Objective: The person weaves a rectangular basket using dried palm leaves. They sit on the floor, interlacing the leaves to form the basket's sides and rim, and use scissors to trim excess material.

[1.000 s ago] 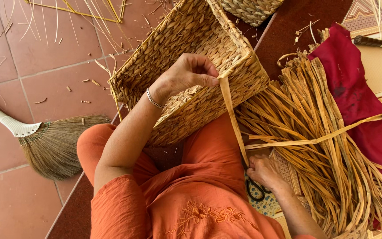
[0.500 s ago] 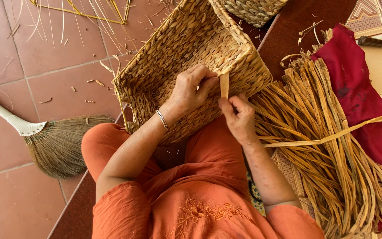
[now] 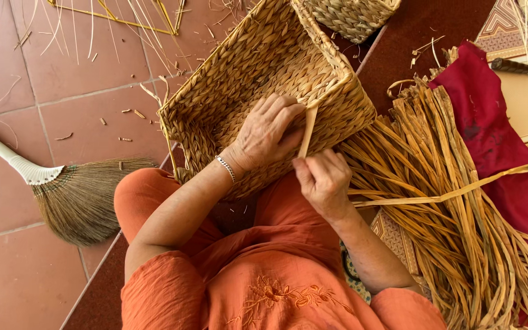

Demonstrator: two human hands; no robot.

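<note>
A: Woven basket [image 3: 258, 91] — tilted on the person's lap, rim toward them. The left hand [image 3: 267, 131] presses flat on its wall; the right hand [image 3: 322, 180] pinches a flat straw strip [image 3: 307, 131] at the rim.

B: Technique?

A: Keep the strip taut, untwisted. Open tiled floor [image 3: 62, 110] lies left — the loose straw pile [image 3: 459, 214] crowds the right.

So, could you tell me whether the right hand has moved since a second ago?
Yes. The right hand has come up from beside the pile of dried strips to the woven basket, pinching a strip at its rim.
</note>
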